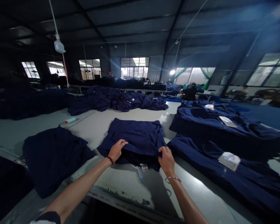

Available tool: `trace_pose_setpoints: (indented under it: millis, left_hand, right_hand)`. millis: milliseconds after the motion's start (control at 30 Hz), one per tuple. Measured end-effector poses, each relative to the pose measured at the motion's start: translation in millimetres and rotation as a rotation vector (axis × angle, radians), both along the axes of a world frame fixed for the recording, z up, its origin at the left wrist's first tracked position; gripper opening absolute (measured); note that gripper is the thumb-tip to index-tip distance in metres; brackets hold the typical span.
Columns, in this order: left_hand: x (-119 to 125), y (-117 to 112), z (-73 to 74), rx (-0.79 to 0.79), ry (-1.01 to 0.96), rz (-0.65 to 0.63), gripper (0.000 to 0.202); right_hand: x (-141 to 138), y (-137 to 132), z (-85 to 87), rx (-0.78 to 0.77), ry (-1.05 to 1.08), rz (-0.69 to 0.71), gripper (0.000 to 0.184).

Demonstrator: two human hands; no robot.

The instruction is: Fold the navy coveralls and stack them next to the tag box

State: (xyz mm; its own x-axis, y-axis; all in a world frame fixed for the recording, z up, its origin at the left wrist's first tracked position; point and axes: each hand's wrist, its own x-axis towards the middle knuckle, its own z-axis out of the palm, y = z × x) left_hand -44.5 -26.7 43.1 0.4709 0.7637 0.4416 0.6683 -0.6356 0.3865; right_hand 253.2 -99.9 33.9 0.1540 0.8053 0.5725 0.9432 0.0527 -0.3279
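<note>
Left of table: dark navy folded garments (pixel 53 158) in a pile, a pale blue bottle (pixel 70 120) lying on the grey table (pixel 121 114)
Right: stacked navy garments (pixel 226 133) topped with white paper slips (pixel 229 161)
Beyond: heaped navy cloth (pixel 116 101), a seated co-worker (pixel 190 92), bright windows (pixel 134 67)

Left hand (pixel 117 150) rests on a folded navy garment (pixel 133 135), right hand (pixel 166 161) pinches its near edge. Tags (pixel 141 168) dangle onto the grey counter (pixel 121 183); navy stacks (pixel 224 133) lie right, another pile (pixel 53 158) left.
</note>
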Motion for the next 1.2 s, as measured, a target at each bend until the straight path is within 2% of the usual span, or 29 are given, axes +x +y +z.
trace_pose_setpoints:
  millis: [100,233,300,400,500,567,633,700,767,833,933,1000,1067,1200]
  left_hand:
    - [0,-7,1.1,0.013,-0.002,-0.018,0.074]
    - [3,-18,-10.0,-0.093,0.097,0.223,0.081]
    - [7,-20,-16.7,-0.178,0.087,0.293,0.082]
    - [15,-18,-17.9,-0.184,0.013,0.207,0.084]
    - [19,-9,-8.1,-0.048,-0.042,0.11,0.089]
    - [18,-3,-1.1,0.041,-0.001,0.117,0.088]
    - [15,0,2.3,0.057,0.105,0.14,0.085]
    - [14,-4,1.8,0.03,0.2,0.14,0.083]
    - [16,-13,-0.4,0.056,0.211,0.113,0.078]
    - [21,-26,-2.4,0.138,0.172,0.039,0.062]
    - [29,-40,-4.2,0.187,0.237,-0.181,0.024]
    - [33,-42,-6.1,0.184,0.357,-0.287,0.022]
    - [35,-39,-8.0,0.193,0.447,-0.3,0.022]
    - [36,-28,-3.1,0.229,0.5,-0.233,0.008]
  right_hand:
    - [6,-5,-6.7,0.004,0.046,-0.013,0.028]
    - [11,-10,-16.8,-0.176,-0.067,-0.04,0.027]
    - [9,-11,-17.8,-0.177,-0.107,-0.052,0.031]
    - [5,-9,-13.0,-0.114,-0.153,-0.026,0.045]
    - [5,-5,-6.7,-0.089,-0.132,0.027,0.054]
    - [8,-2,-5.5,-0.06,-0.084,0.006,0.058]
    - [11,-2,-6.9,-0.046,-0.077,-0.026,0.058]
    - [10,-4,-9.0,-0.053,-0.117,-0.038,0.055]
    - [2,-9,-9.7,-0.015,-0.147,-0.054,0.054]
    - [-9,-17,-8.2,0.073,-0.148,-0.048,0.047]
    - [-23,-29,-5.6,0.094,-0.169,0.108,0.017]
    - [-26,-35,-7.3,0.026,-0.215,0.24,0.007]
    - [-23,-36,-11.9,-0.035,-0.27,0.293,0.007]
    - [-13,-32,-16.5,-0.082,-0.364,0.26,0.005]
